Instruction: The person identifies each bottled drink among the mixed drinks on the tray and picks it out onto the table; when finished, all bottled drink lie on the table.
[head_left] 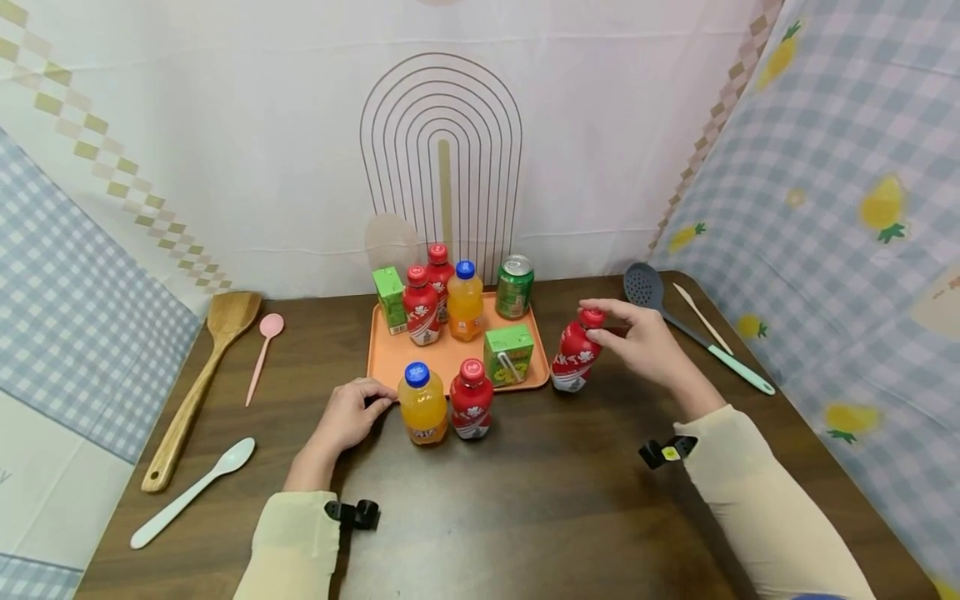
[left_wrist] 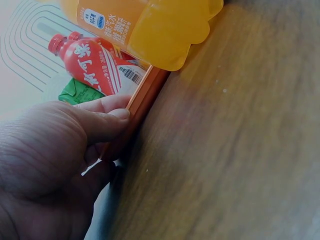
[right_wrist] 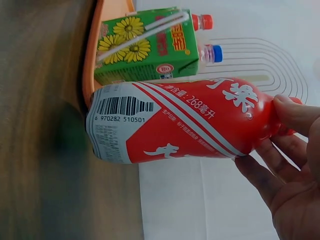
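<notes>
By its neck and cap, my right hand (head_left: 637, 337) grips a red drink bottle (head_left: 576, 350), tilted beside the tray's right edge. The right wrist view shows that bottle (right_wrist: 170, 120) with its barcode side facing the camera, the thumb and fingers (right_wrist: 295, 112) round its neck. My left hand (head_left: 352, 414) pinches the front left corner of the orange tray (head_left: 386, 362); in the left wrist view the thumb lies on the tray rim (left_wrist: 142, 92). An orange soda bottle (head_left: 422, 408) and another red bottle (head_left: 472, 404) stand upright at the tray's front edge.
On the tray stand green juice boxes (head_left: 508, 354), red bottles (head_left: 422, 308), an orange soda bottle (head_left: 465, 304) and a green can (head_left: 515, 287). A wooden spatula (head_left: 198, 392), pink spoon (head_left: 262, 354) and white spoon (head_left: 195, 492) lie left; a slotted ladle (head_left: 645, 287) and knife (head_left: 702, 317) right.
</notes>
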